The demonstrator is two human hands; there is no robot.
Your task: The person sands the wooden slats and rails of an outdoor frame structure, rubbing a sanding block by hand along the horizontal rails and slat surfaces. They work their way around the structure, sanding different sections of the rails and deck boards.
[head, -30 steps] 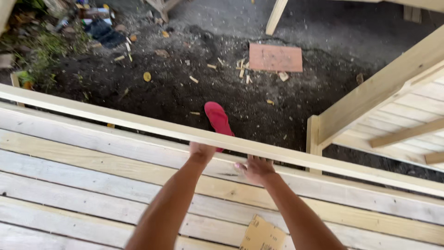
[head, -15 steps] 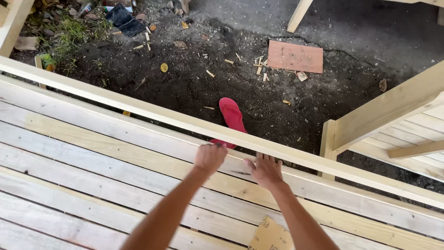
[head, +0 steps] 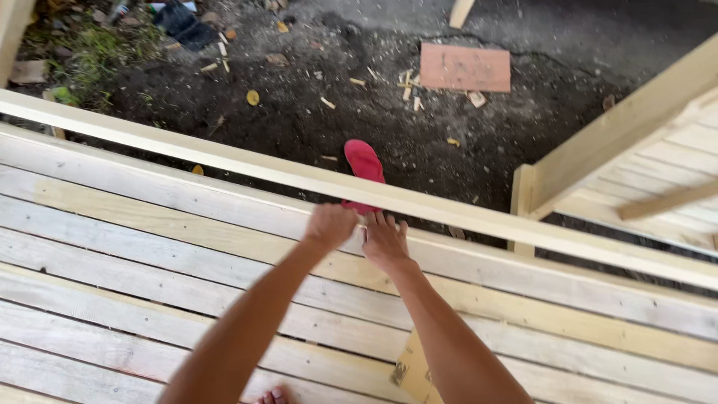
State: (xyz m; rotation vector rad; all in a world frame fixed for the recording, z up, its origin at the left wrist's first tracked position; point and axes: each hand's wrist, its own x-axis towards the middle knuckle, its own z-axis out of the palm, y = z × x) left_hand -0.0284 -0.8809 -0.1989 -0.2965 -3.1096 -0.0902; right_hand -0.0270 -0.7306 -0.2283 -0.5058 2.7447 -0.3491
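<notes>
A long pale wooden rail [head: 224,158] runs slantwise across the head view, from the left edge down to the right. Both my arms reach up to it from the bottom of the frame. My left hand [head: 329,224] is curled into a fist just below the rail's near edge; nothing shows inside it. Right beside it, my right hand [head: 384,241] lies with its fingers spread, the fingertips touching the rail's lower edge. The two hands almost touch. Pale deck boards [head: 112,239] lie under them.
Beyond the rail is dark soil with wood chips, a red flip-flop [head: 363,159] and a flat reddish slab [head: 465,67]. A wooden stair frame [head: 621,127] rises at the right. A brown cardboard piece [head: 410,368] lies on the deck by my right forearm.
My hands have stayed at the rail and drawn closer together. The left hand has curled tighter. The view has shifted a little.
</notes>
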